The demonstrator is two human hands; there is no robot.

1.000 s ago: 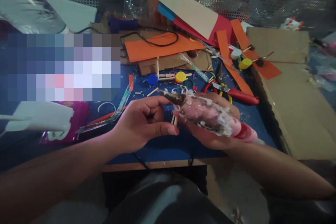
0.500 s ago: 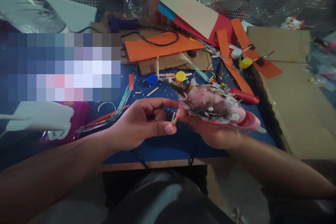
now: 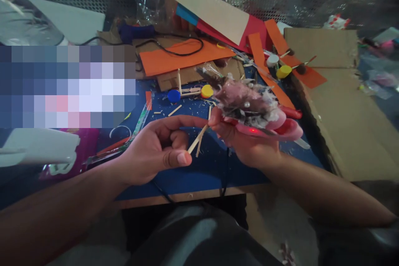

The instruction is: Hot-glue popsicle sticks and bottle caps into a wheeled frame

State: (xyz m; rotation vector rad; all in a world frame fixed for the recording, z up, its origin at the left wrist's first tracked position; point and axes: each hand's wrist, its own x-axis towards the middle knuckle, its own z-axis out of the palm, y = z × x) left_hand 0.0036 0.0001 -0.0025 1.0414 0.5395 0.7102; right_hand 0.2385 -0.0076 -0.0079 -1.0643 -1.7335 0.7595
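Observation:
In my right hand (image 3: 249, 141) is a pink hot glue gun (image 3: 238, 91), its body crusted with dried glue strands and a few pearl beads. A small red light glows on its side, and the nozzle points up and left. My right thumb and fingertips also meet thin wooden sticks (image 3: 198, 140) that cross at an angle. My left hand (image 3: 163, 141) has its index fingertip at the upper end of the sticks and its thumb at the lower end of one. The other left fingers are curled in.
A blue bottle cap (image 3: 173, 96) and a yellow bottle cap (image 3: 207, 91) lie with sticks beyond my hands. Orange sheets (image 3: 183, 56), a dark blue glue gun (image 3: 135, 31) and its cord lie at the back. Cardboard (image 3: 339, 124) is at right. A blurred patch covers the left.
My left thumb has moved down and left, away from my right fingertips, and more of the crossed sticks shows between the hands. The glue gun stays in my right hand. The view has shifted slightly.

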